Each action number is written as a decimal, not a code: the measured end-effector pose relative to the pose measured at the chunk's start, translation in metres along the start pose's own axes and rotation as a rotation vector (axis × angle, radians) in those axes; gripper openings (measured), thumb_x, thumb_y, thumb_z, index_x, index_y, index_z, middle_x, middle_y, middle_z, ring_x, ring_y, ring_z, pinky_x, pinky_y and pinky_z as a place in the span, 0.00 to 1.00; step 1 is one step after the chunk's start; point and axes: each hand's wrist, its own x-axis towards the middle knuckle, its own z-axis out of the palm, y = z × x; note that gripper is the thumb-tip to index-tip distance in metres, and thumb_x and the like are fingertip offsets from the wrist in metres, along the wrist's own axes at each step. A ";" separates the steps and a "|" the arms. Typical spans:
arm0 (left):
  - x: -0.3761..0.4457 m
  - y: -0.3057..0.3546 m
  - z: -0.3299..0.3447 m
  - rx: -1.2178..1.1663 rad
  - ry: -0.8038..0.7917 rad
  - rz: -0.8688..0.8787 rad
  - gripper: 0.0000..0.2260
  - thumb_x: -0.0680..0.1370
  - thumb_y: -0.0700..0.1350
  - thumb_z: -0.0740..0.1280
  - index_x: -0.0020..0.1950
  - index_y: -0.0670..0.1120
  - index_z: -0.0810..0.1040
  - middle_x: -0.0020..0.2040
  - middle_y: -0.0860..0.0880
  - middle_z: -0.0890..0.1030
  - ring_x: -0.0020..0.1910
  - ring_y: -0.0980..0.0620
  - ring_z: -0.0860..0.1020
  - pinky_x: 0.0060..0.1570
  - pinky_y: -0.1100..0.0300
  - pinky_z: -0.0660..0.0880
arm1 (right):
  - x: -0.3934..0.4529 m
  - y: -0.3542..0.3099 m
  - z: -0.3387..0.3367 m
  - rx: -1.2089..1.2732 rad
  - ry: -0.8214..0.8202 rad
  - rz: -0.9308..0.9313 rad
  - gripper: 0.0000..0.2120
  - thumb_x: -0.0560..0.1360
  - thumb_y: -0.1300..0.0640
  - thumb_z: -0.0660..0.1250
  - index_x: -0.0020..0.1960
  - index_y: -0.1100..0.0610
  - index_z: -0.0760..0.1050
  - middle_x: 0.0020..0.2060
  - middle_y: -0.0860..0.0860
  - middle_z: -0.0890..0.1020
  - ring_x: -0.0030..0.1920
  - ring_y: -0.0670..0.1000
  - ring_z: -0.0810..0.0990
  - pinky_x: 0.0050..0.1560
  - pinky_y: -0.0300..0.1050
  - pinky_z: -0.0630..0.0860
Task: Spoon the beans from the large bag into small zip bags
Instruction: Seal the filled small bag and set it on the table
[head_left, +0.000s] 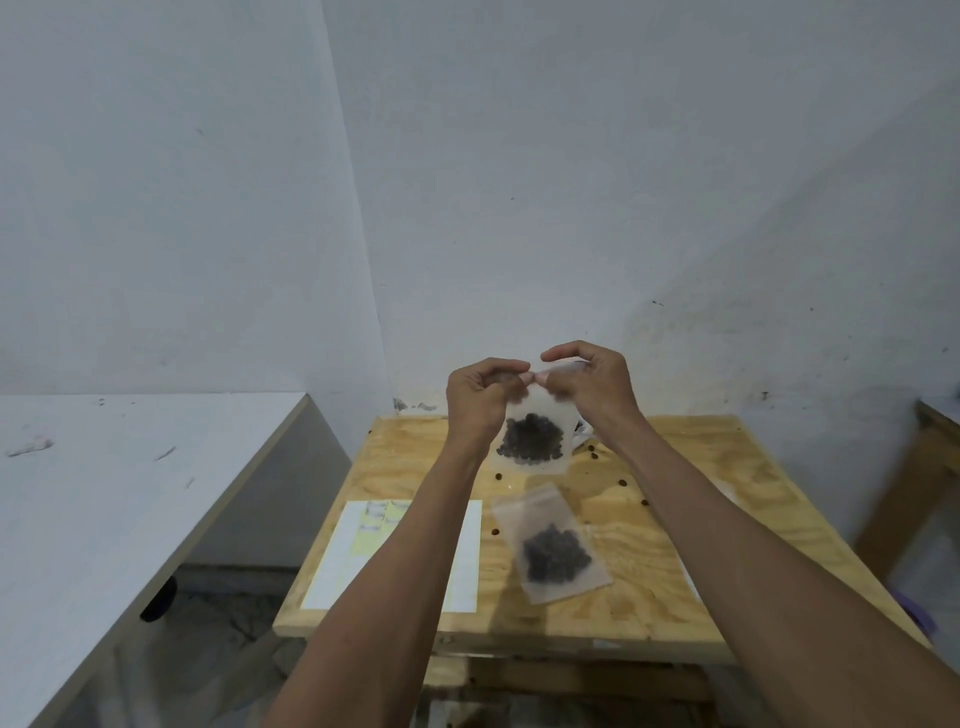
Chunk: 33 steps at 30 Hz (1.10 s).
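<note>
Two small zip bags are holding dark beans: I am seeing the nearer filled bag (551, 543) lying flat on the plywood table (701, 519). Beyond it, left hand (480, 397) and right hand (592, 382) are pinching the raised bag (532, 441) along its top; I am judging sealing underway, needing a firm press along the zip.

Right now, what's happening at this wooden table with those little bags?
A person holds a small zip bag of dark beans up over the wooden table, left hand and right hand pinching its top edge, apparently sealing it. Another filled bag lies flat below, with loose beans scattered around and a white sheet at the left.
</note>
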 end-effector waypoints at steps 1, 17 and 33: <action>-0.001 -0.001 0.000 -0.012 0.004 -0.012 0.06 0.75 0.34 0.75 0.51 0.37 0.87 0.40 0.43 0.86 0.37 0.50 0.84 0.43 0.59 0.81 | -0.002 0.001 0.001 0.022 0.005 0.002 0.10 0.70 0.60 0.80 0.48 0.51 0.85 0.40 0.54 0.86 0.40 0.50 0.84 0.48 0.48 0.84; -0.012 -0.060 -0.018 -0.046 0.076 -0.379 0.13 0.81 0.31 0.65 0.50 0.44 0.86 0.57 0.42 0.84 0.58 0.42 0.81 0.57 0.47 0.82 | -0.032 0.050 0.009 -0.174 -0.196 0.063 0.16 0.77 0.63 0.73 0.62 0.47 0.84 0.55 0.46 0.82 0.53 0.49 0.82 0.54 0.49 0.83; -0.059 -0.111 -0.032 0.889 -0.188 -0.207 0.15 0.76 0.47 0.77 0.61 0.45 0.84 0.65 0.43 0.80 0.66 0.44 0.76 0.60 0.53 0.75 | -0.067 0.124 0.031 -0.824 -0.224 0.198 0.11 0.79 0.50 0.70 0.61 0.42 0.83 0.64 0.51 0.80 0.69 0.59 0.71 0.63 0.54 0.76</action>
